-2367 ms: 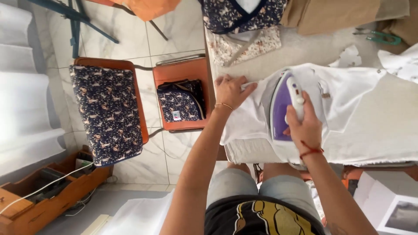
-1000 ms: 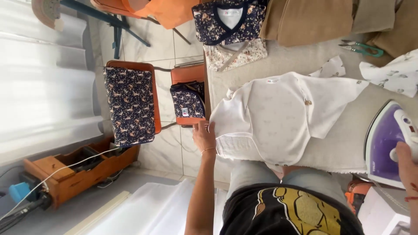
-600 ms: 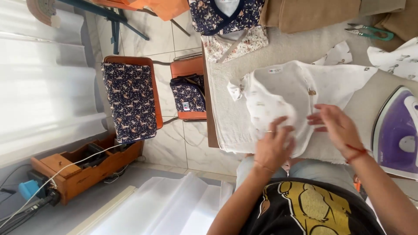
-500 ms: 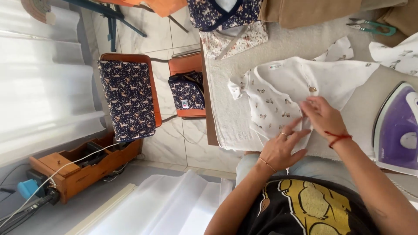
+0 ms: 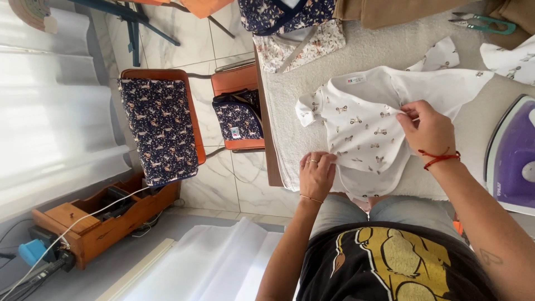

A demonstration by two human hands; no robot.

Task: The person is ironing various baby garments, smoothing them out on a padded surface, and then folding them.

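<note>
A small white baby garment [image 5: 362, 131] with tiny printed figures lies on the towel-covered ironing table [image 5: 368, 56]. My left hand [image 5: 316, 175] pinches its near-left edge. My right hand [image 5: 428, 129], with a red cord at the wrist, grips a fold of the same garment near its middle. A purple and white iron [image 5: 512, 156] rests flat on the table at the right, apart from both hands.
Green-handled scissors [image 5: 484, 22] lie at the table's far right. Folded patterned clothes [image 5: 290, 19] sit at the far edge. An orange chair [image 5: 184, 120] with dark patterned fabric stands left of the table. A wooden box [image 5: 100, 217] with cables sits on the floor.
The iron was set down at the right. Both hands came onto the garment, which was turned over so its printed side shows; they have since spread apart along it.
</note>
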